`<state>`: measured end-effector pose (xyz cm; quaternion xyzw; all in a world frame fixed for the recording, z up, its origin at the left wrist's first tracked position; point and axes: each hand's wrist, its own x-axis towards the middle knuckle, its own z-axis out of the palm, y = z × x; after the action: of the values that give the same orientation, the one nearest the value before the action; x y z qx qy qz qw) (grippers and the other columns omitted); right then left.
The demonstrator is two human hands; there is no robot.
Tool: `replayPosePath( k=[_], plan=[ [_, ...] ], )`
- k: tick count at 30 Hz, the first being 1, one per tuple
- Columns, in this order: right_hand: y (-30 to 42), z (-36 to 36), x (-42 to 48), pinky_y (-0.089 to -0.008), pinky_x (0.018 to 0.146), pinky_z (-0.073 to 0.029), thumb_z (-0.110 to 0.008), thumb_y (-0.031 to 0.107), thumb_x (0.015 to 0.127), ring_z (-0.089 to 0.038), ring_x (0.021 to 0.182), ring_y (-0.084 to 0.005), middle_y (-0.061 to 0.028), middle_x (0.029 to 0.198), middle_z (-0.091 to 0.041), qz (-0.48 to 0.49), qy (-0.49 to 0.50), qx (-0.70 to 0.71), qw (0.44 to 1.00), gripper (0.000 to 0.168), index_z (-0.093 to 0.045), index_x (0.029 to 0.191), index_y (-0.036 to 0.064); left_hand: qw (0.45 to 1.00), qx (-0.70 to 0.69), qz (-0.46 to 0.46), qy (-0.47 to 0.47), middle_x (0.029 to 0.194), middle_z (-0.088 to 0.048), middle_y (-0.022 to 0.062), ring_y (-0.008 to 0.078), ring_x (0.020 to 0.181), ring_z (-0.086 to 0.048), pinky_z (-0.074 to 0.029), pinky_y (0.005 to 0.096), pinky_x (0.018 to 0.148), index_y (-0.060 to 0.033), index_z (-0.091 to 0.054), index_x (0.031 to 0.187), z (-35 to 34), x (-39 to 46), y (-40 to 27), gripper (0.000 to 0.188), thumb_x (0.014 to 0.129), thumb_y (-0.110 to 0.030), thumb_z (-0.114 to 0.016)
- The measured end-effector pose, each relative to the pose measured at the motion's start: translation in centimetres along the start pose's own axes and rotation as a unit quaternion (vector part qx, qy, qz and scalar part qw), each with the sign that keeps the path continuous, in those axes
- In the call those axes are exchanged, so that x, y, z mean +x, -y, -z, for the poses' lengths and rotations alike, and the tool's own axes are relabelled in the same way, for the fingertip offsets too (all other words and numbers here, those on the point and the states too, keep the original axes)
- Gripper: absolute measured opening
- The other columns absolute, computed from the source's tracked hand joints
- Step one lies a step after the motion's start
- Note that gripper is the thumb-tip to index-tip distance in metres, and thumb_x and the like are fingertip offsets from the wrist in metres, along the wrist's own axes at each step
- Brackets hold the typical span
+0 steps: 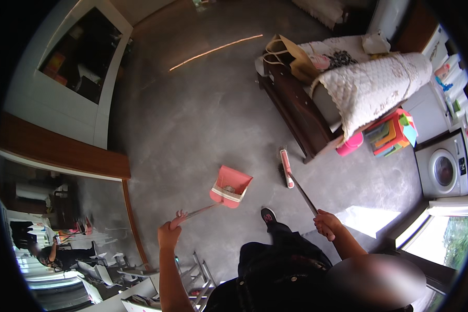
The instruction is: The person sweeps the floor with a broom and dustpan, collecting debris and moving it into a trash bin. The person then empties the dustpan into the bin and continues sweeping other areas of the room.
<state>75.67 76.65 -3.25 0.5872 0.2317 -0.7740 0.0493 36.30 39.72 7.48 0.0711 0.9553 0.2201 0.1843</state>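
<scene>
My left hand (172, 229) grips the handle of a long-handled pink dustpan (236, 179). Some debris (229, 188) lies in the pan, beside its pale toothed comb. On the right, my right hand (326, 224) is wrapped around the metal handle of a broom, whose pink and white head (286, 167) with dark bristles is at the floor. A gap of grey floor (187, 128) separates the broom head from the dustpan. My shoe (268, 215) is between the two handles.
A dark wooden sofa (288, 105) with a quilted cover (374, 85) holds a paper bag (302, 64). Near it are a pink bucket (350, 144), colourful drawers (392, 132) and a washing machine (442, 167). A mirror (101, 218) stands at left, with a metal frame (199, 269) below.
</scene>
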Motion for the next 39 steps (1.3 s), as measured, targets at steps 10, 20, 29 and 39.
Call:
replayPosePath(
  k=[10,20,29,39],
  plan=[
    [6.3,-21.3,18.5,-0.0364,0.037,-0.041,-0.058,-0.005,0.067,-0.051,0.045,-0.0208,-0.0114,0.056,-0.051,0.103,-0.123,-0.165,0.973,0.027,-0.043,0.088,0.003,0.996,-0.088,0.012,0.012,0.052,-0.055,0.0066,0.0125,0.043,-0.054,-0.041,0.0256,0.039,0.0015,-0.061,0.071,8.3,10.5,-0.1,0.014,0.065,-0.011,-0.061],
    [-1.9,-26.3,6.0,-0.0327,0.039,-0.042,-0.058,0.007,0.077,-0.050,0.045,-0.0158,-0.0105,0.064,-0.059,0.062,-0.152,-0.096,0.982,0.064,-0.032,0.136,0.013,0.972,-0.051,-0.139,0.182,0.052,-0.050,0.0036,0.0100,0.043,-0.048,-0.038,0.0257,0.040,0.0010,-0.053,0.063,10.9,31.9,-4.3,0.010,0.066,-0.007,-0.059],
    [-11.2,-25.0,6.2,-0.0346,0.040,-0.039,-0.059,-0.005,0.069,-0.047,0.048,-0.0157,-0.0058,0.059,-0.049,0.048,-0.394,0.120,0.910,0.029,-0.051,0.096,0.003,0.892,0.156,-0.332,0.264,0.053,-0.051,0.0073,0.0145,0.049,-0.051,-0.041,0.0317,0.048,0.0040,-0.054,0.065,7.4,45.7,-19.5,0.015,0.065,-0.009,-0.061],
    [-3.3,-29.3,14.5,-0.0351,0.048,-0.050,-0.062,0.007,0.066,-0.062,0.054,-0.0251,-0.0133,0.064,-0.061,-0.120,-0.371,0.167,0.906,0.009,-0.058,0.070,0.001,0.841,0.244,-0.387,0.288,0.060,-0.056,0.0182,0.0222,0.054,-0.055,-0.044,0.0365,0.056,0.0032,-0.058,0.068,4.3,56.1,-26.9,0.020,0.062,-0.015,-0.063]
  ],
)
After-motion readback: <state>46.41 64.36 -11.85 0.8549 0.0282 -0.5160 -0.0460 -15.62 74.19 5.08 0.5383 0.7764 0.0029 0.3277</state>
